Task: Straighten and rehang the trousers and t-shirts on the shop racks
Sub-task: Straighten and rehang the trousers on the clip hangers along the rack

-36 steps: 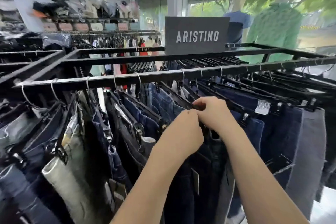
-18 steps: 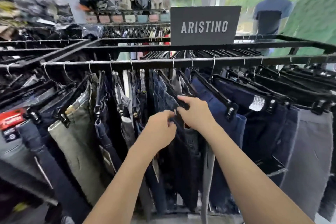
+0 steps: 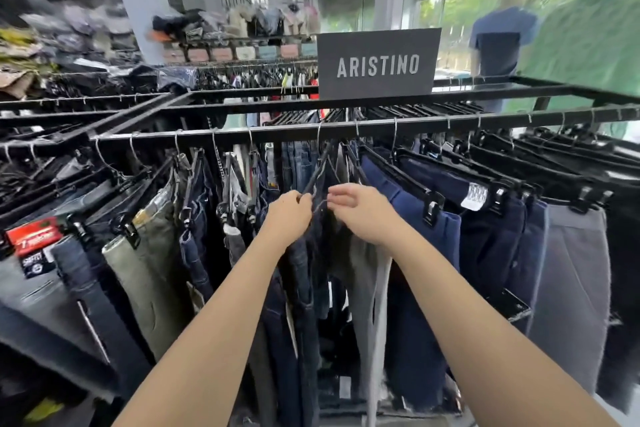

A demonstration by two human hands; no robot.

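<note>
Both hands reach into the middle of a packed rack of trousers. The left hand (image 3: 287, 215) has its fingers curled, pinching the lower end of a black hanger (image 3: 317, 172) that slopes down from its hook on the rail (image 3: 225, 135). The right hand (image 3: 362, 215) is just beside it, fingertips curled in and nipping the top edge of the dark jeans (image 3: 311, 274) that hang from that hanger. Whether it has cloth or a clip between its fingers I cannot tell. The 2 hands are close together but not touching, with the jeans' waistband between them.

The jeans hang straight down between the forearms, pressed against their neighbours. Light grey trousers (image 3: 369, 288) lie against them on the right, under the right wrist. Navy trousers (image 3: 394, 194) come next, clipped on a black hanger, and the pair after that carries a white label (image 3: 470, 196). Further right hangs a grey pair (image 3: 571, 288). To the left are more denim pairs, tilted and bunched, then an olive pair (image 3: 149, 270), and a red tag (image 3: 34, 236) near the frame's left edge.

Above the rail stands a dark sign (image 3: 379, 64) reading ARISTINO. Behind it, by the window, a mannequin (image 3: 498, 42) wears a blue t-shirt. The rest of the shop behind is blurred.
</note>
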